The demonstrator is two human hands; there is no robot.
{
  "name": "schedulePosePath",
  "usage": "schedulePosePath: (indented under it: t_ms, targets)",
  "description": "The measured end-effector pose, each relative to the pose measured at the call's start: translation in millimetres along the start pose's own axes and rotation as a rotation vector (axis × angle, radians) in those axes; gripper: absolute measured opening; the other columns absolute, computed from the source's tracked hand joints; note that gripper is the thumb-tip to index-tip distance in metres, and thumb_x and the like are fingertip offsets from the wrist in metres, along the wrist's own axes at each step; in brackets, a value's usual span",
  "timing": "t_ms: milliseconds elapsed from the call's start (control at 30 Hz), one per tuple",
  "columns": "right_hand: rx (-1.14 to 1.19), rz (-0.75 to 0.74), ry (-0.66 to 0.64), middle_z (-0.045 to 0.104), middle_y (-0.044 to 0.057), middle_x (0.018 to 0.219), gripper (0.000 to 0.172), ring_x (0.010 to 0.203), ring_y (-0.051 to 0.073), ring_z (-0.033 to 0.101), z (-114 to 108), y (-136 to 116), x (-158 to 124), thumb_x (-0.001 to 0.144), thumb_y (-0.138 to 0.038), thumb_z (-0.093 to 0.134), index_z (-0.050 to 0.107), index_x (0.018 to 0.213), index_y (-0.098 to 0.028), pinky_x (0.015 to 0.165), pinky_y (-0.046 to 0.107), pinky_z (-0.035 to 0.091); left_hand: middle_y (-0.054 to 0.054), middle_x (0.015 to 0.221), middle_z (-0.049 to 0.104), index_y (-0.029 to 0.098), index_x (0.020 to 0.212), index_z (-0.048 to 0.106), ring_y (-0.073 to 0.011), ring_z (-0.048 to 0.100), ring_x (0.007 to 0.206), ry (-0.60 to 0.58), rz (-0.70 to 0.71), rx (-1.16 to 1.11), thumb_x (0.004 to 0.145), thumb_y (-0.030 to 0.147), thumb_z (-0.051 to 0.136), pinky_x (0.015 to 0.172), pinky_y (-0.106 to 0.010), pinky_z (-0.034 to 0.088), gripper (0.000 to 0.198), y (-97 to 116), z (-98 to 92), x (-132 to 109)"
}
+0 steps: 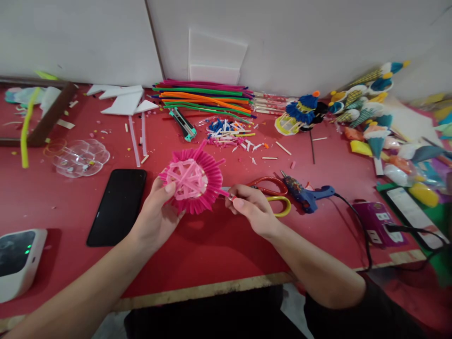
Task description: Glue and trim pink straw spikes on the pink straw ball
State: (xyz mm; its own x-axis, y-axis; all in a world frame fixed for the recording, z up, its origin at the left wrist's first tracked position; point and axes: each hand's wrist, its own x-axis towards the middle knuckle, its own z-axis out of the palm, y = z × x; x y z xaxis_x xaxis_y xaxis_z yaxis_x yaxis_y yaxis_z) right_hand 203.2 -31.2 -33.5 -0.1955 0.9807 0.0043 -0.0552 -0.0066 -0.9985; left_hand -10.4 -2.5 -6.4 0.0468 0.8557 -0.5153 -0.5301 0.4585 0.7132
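My left hand (157,212) grips a round pink ornament (192,181) made of many short straw pieces, holding it just above the red table (212,249). My right hand (249,207) is closed in a pinch on a thin pink straw piece (226,192) that sticks out of the ornament's right side. Directly behind my right hand lie red and yellow scissors (273,193), and a blue glue gun (305,194) rests beside them.
A black phone (118,205) lies left of my hands, a clear plastic dish (81,159) beyond it. Coloured straws (205,96), a utility knife (185,125) and cut straw bits (229,134) sit at the back. Finished ornaments (367,110) crowd the right. A white device (17,261) sits front left.
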Motion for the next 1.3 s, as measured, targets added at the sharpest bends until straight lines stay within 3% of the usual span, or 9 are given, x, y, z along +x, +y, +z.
schedulePosePath:
  t_ms: [233, 433, 500, 667, 833, 1000, 1167, 1300]
  targets:
    - [0.132, 0.002, 0.056, 0.046, -0.005, 0.057, 0.029, 0.053, 0.011, 0.036, -1.6, 1.8, 1.6, 0.084, -0.046, 0.066, 0.061, 0.072, -0.021, 0.051, 0.027, 0.026, 0.007, 0.085, 0.076, 0.023, 0.098, 0.067, -0.0115, 0.067, 0.062, 0.052, -0.038, 0.020, 0.026, 0.044, 0.107, 0.046, -0.019, 0.052, 0.085, 2.5, 4.1, -1.5]
    - [-0.128, -0.142, -0.093, 0.054, -0.003, 0.064, 0.014, 0.056, 0.011, 0.042, -4.9, -4.4, -0.2, 0.084, -0.032, 0.064, 0.063, 0.077, -0.021, 0.053, 0.027, 0.031, 0.007, 0.085, 0.076, 0.022, 0.095, 0.069, -0.0119, 0.071, 0.068, 0.101, -0.047, -0.022, 0.020, 0.042, 0.107, 0.053, -0.019, 0.059, 0.087, 3.5, 4.7, -1.6]
    - [-0.171, -0.165, -0.096, 0.055, -0.003, 0.065, 0.013, 0.056, 0.011, 0.042, -5.3, -2.9, -0.9, 0.085, -0.032, 0.063, 0.063, 0.078, -0.021, 0.053, 0.026, 0.030, 0.007, 0.084, 0.076, 0.023, 0.094, 0.069, -0.0117, 0.070, 0.066, 0.103, -0.050, -0.016, 0.019, 0.042, 0.107, 0.052, -0.020, 0.060, 0.087, 4.2, 4.9, -2.3]
    - [-0.133, -0.145, 0.044, 0.048, -0.005, 0.063, 0.017, 0.056, 0.012, 0.040, -8.0, 2.4, -0.7, 0.091, -0.035, 0.060, 0.060, 0.079, -0.022, 0.053, 0.026, 0.032, 0.005, 0.084, 0.076, 0.022, 0.094, 0.068, -0.0122, 0.068, 0.062, 0.080, -0.051, 0.012, 0.020, 0.044, 0.107, 0.050, -0.020, 0.058, 0.086, 4.2, 6.2, -2.9]
    - [-0.298, -0.235, -0.081, 0.054, -0.004, 0.065, 0.009, 0.055, 0.010, 0.043, -7.3, -3.1, -1.2, 0.084, -0.028, 0.064, 0.063, 0.079, -0.020, 0.052, 0.025, 0.034, 0.007, 0.080, 0.073, 0.021, 0.089, 0.066, -0.0106, 0.067, 0.061, 0.081, -0.022, -0.007, 0.024, 0.043, 0.106, 0.051, -0.019, 0.058, 0.080, 2.3, 5.7, -1.2]
    - [-0.288, -0.215, 0.063, 0.054, -0.003, 0.065, 0.013, 0.056, 0.011, 0.045, -6.5, -3.2, -0.4, 0.088, -0.030, 0.061, 0.061, 0.079, -0.021, 0.052, 0.024, 0.035, 0.007, 0.082, 0.073, 0.022, 0.094, 0.065, -0.0109, 0.065, 0.059, 0.062, -0.037, 0.020, 0.025, 0.044, 0.106, 0.048, -0.020, 0.055, 0.083, 2.8, 4.5, -1.3]
    - [-0.308, -0.286, -0.049, 0.052, -0.005, 0.061, 0.009, 0.051, 0.009, 0.039, -6.2, -4.3, -1.3, 0.085, -0.028, 0.063, 0.062, 0.080, -0.021, 0.048, 0.023, 0.032, 0.008, 0.081, 0.073, 0.022, 0.094, 0.064, -0.0107, 0.064, 0.059, 0.035, -0.032, 0.016, 0.027, 0.044, 0.106, 0.047, -0.019, 0.053, 0.082, 2.7, 3.6, -2.0]
    - [-0.329, -0.234, 0.029, 0.054, -0.004, 0.061, 0.012, 0.051, 0.010, 0.041, -6.1, -6.9, -1.5, 0.088, -0.030, 0.061, 0.062, 0.080, -0.021, 0.048, 0.024, 0.033, 0.006, 0.086, 0.075, 0.023, 0.099, 0.064, -0.0114, 0.066, 0.061, 0.013, -0.033, 0.009, 0.034, 0.043, 0.105, 0.048, -0.020, 0.052, 0.079, 2.7, 2.0, -1.8]
